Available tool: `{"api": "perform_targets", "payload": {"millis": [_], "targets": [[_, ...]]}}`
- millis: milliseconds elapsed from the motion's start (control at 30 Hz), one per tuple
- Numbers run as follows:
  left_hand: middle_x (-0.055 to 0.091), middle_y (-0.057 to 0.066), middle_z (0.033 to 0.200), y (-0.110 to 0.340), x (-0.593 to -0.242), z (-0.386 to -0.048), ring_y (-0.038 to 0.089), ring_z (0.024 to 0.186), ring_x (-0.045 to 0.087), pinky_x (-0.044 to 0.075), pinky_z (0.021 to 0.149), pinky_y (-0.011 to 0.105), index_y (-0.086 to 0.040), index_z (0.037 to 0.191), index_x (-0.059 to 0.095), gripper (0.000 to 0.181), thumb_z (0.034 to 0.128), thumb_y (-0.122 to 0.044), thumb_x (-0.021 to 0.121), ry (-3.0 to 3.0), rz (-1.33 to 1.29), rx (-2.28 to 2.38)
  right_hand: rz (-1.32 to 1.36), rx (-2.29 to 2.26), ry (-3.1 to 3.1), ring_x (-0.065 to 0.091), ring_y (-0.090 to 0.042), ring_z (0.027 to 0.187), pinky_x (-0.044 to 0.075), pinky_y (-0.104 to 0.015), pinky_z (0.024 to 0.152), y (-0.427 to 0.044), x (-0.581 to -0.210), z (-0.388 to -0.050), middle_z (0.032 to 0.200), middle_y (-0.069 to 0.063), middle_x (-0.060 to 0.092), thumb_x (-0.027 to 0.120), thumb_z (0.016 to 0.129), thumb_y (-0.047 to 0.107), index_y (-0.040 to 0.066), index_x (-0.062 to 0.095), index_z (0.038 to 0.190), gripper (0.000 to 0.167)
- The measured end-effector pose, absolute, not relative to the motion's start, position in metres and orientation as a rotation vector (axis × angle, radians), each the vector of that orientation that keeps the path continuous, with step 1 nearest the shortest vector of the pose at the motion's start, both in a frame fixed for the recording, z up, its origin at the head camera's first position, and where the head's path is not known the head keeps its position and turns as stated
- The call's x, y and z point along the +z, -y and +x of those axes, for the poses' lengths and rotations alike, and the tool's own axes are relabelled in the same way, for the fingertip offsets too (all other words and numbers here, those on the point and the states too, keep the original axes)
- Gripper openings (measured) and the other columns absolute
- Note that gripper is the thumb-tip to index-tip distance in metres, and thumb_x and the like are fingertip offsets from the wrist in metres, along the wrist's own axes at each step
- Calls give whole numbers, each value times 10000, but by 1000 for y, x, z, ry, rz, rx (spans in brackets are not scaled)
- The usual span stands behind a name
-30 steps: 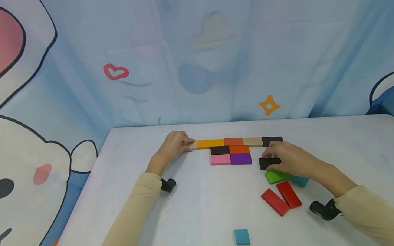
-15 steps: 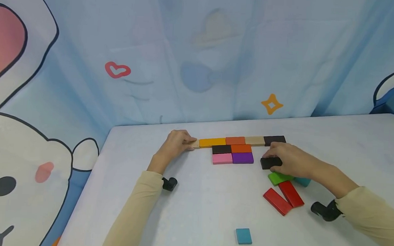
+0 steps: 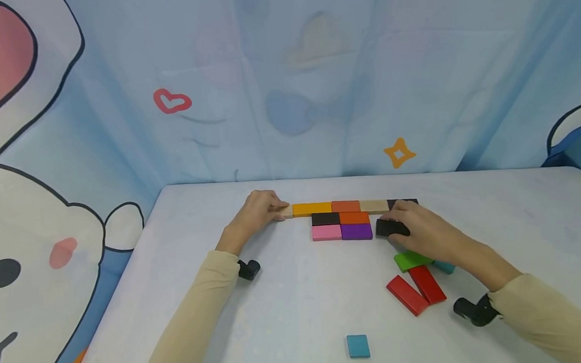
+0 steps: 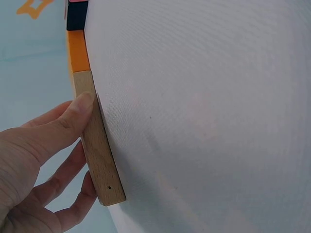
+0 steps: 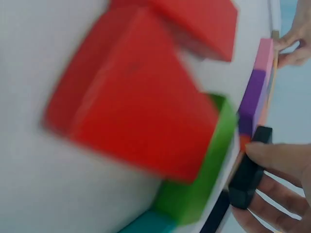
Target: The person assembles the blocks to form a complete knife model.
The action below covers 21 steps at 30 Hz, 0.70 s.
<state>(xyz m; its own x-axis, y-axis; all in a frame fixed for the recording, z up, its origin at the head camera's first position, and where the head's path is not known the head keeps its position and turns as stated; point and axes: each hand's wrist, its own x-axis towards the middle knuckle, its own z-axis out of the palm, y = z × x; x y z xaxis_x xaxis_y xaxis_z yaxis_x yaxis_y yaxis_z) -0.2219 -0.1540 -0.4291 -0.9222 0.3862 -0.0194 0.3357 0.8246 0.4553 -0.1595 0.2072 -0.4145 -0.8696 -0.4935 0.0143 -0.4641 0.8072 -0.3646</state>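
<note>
My left hand (image 3: 256,212) pinches a plain wooden block (image 4: 101,150) at the left end of a row, thumb on its near side. Along that row run a yellow block (image 3: 311,209), an orange block (image 3: 345,206), a second wooden block (image 3: 374,207) and a black block partly behind my right hand. In front lie a smaller black block (image 3: 325,219), another orange block (image 3: 354,218), a pink block (image 3: 326,233) and a purple block (image 3: 357,231). My right hand (image 3: 428,230) grips a black block (image 5: 250,174) between thumb and fingers, just right of the purple one.
Below my right hand lie a green block (image 3: 411,261), a teal block (image 3: 445,267) and two red blocks (image 3: 406,295). A small blue square block (image 3: 358,346) sits near the front of the white-covered table (image 3: 283,313). A printed curtain (image 3: 295,83) hangs behind.
The right hand has carried its black block a little to the left and away from me, closer to the orange and purple blocks. My left hand keeps its place on the wooden block.
</note>
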Motion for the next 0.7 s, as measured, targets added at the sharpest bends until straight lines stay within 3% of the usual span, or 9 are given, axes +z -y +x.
{"api": "perform_targets", "payload": {"millis": [300,700], "targets": [[756,91,1099,153,-429,-223,238,1016,682,573,935,349,-51,1234,771,357,892,-139,821,-2905,647,705,-948,-680,-2980,615,-287,948,622,-430,814,-154,-398,-154,1045,-144,631,868,834,3,-56,727,1220,415],[763,83,1108,149,-431,-223,242,1022,679,570,930,350,-73,1243,771,366,891,-160,822,-2909,646,668,-1084,-633,-2885,601,-237,925,616,-367,833,-105,-419,-144,1043,-113,614,864,845,29,-44,749,1149,332]]}}
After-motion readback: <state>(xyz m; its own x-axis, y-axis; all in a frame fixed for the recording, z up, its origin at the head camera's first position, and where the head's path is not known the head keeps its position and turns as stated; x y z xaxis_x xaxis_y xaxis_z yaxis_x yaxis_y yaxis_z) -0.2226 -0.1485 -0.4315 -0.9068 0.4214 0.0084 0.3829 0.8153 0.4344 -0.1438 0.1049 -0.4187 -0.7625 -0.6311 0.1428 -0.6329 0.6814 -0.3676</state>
